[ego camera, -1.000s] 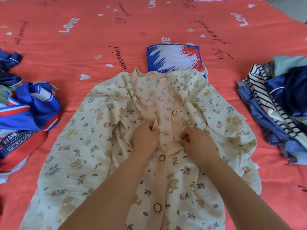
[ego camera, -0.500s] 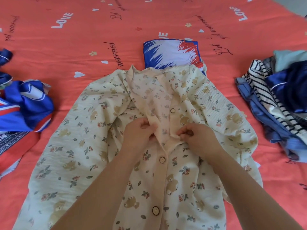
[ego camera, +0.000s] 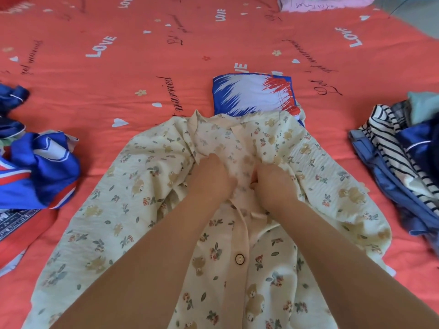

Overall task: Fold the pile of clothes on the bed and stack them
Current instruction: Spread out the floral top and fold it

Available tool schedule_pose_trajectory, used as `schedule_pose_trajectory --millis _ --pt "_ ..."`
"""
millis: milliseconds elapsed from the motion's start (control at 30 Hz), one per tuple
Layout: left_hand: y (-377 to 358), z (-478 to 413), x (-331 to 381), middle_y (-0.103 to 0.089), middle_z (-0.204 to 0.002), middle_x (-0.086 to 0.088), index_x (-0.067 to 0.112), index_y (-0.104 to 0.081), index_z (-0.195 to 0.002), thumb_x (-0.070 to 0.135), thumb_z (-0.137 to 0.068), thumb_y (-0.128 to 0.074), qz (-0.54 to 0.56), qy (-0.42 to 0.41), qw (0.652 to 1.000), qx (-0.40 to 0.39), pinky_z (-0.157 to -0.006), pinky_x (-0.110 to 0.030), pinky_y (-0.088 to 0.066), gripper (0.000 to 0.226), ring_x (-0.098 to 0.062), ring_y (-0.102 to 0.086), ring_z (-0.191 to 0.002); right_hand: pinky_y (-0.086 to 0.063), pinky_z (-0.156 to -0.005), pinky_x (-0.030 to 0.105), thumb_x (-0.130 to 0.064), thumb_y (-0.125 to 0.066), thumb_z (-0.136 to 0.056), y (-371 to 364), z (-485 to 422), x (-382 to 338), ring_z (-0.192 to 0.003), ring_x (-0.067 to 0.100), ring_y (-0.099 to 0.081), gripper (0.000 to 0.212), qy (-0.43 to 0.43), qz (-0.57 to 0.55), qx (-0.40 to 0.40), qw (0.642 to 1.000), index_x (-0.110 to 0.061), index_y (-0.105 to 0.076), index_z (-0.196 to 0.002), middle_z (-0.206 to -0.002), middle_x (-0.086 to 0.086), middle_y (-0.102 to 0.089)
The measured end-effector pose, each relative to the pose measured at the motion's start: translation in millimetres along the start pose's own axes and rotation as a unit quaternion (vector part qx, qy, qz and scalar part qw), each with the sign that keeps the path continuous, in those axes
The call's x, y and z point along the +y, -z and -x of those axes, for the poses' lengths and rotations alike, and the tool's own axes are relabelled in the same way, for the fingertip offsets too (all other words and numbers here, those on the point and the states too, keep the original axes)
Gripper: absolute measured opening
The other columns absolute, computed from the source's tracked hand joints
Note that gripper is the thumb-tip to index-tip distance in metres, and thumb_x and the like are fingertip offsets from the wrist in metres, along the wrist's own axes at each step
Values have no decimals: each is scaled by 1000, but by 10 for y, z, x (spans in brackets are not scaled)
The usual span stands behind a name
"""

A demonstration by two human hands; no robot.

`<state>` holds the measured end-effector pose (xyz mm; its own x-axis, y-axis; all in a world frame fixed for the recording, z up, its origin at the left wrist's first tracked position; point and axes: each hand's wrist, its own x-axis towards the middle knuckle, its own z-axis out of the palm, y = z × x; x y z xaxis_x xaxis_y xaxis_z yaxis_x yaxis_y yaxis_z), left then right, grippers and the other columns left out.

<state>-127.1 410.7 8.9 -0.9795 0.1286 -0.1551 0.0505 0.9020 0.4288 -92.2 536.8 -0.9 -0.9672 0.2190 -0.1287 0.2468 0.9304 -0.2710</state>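
A cream floral button-front shirt (ego camera: 133, 205) lies spread face up on the red bed sheet (ego camera: 118, 74), collar pointing away from me. My left hand (ego camera: 211, 179) pinches the left front edge at mid-chest. My right hand (ego camera: 273, 184) grips the right front edge beside it; the two hands almost touch. One button (ego camera: 239, 259) shows fastened below my hands. A folded blue, white and red garment (ego camera: 254, 93) lies just beyond the collar, partly under the shirt.
A heap of blue, red and white clothes (ego camera: 35, 167) sits at the left edge. A pile of striped, navy and blue clothes (ego camera: 403, 167) sits at the right. Pink fabric (ego camera: 323, 2) lies at the far top edge.
Both hands have moved up the shirt front toward the collar, and they now cover the button that showed above them. The view has shifted slightly.
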Motion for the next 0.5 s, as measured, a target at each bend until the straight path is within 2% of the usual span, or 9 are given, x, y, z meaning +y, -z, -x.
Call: schedule_pose_trajectory --millis 67,133,167,233,267,333,367,400,500 --pt "-17 -37 -75 -50 -80 -3 11 -45 -83 19 -87 -53 -42 -7 999 -2 -58 -29 -37 12 -19 -47 -72 -42 -59 25 -10 -52 -87 56 -10 5 -75 17 -55 9 2 -78 19 997 -12 -60 -90 -85 -1 -59" --pt "27 -38 -134 -45 -67 3 13 -49 -76 11 -91 -49 -42 -3 999 4 -60 -27 -37 15 -16 -47 -67 -49 -65 28 -12 -58 -84 178 -16 -42 -74 14 -58 7 1 -206 54 977 -13 -65 -87 -76 -8 -59" --pt "61 -37 -162 -46 -66 5 14 -54 -75 10 -91 -50 -4 3 1000 17 -63 -26 -38 17 -14 -48 -68 -50 -66 25 -13 -61 -83 241 -28 -84 -71 10 -57 5 -3 -260 69 963 -14 -65 -86 -72 -11 -57" --pt "162 21 -172 -55 -73 9 18 -61 -78 13 -89 -56 186 51 979 67 -72 -24 -42 13 -11 -53 -75 -46 -61 15 -16 -64 -83 314 -51 -180 -65 2 -53 4 -12 -321 75 944 -19 -65 -85 -70 -15 -56" --pt "215 72 -158 -59 -77 9 18 -62 -78 15 -88 -59 334 84 935 81 -76 -27 -46 11 -12 -56 -78 -44 -58 12 -18 -64 -83 316 -60 -223 -63 1 -52 4 -15 -341 67 938 -21 -65 -85 -70 -15 -56" --pt "252 160 -129 -66 -78 3 16 -66 -79 13 -88 -62 594 114 796 34 -76 -36 -50 10 -16 -60 -74 -47 -56 14 -19 -65 -84 265 -74 -289 -61 0 -52 5 -22 -363 37 931 -23 -64 -81 -70 -14 -57" --pt "223 187 -130 -66 -73 0 13 -66 -79 11 -88 -61 648 113 753 -2 -72 -37 -51 11 -16 -61 -68 -48 -55 17 -19 -65 -84 209 -77 -303 -59 2 -53 9 -24 -366 16 930 -24 -63 -78 -69 -14 -58" --pt "178 204 -129 -66 -69 -2 11 -66 -78 10 -88 -59 666 115 736 -32 -69 -37 -52 13 -17 -61 -65 -48 -54 19 -18 -65 -84 145 -80 -307 -57 3 -54 12 -28 -370 -6 929 -25 -63 -75 -69 -12 -60" --pt "-6 149 -154 -69 -80 -11 12 -68 -76 13 -86 -63 601 131 788 -30 -81 -46 -54 12 -31 -65 -81 -44 -50 19 -14 -64 -84 2 -81 -276 -50 3 -53 11 -64 -446 -45 892 -20 -70 -78 -64 -6 -65"
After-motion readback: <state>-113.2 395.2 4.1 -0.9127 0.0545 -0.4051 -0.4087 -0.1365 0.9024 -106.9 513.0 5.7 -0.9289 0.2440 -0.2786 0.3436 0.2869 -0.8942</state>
